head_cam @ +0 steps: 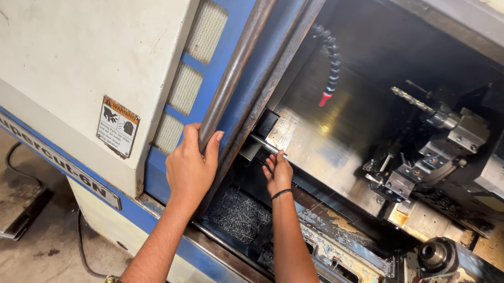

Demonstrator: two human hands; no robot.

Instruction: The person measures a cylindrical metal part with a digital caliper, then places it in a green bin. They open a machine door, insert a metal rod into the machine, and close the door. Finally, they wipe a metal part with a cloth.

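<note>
- Left hand closed around the steel door handle bar of the lathe's sliding door.
- Right hand, fingers loosely spread, touching a metal rod at the enclosure's left edge.
- Swarf piled below; tool turret well right.

A small rectangular white warning sticker with an orange top sits on the cream machine panel.

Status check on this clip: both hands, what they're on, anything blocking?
Left hand gripping the door handle bar. Right hand inside the machine, fingers on a metal workpiece. Metal chips below; nothing blocking.
</note>
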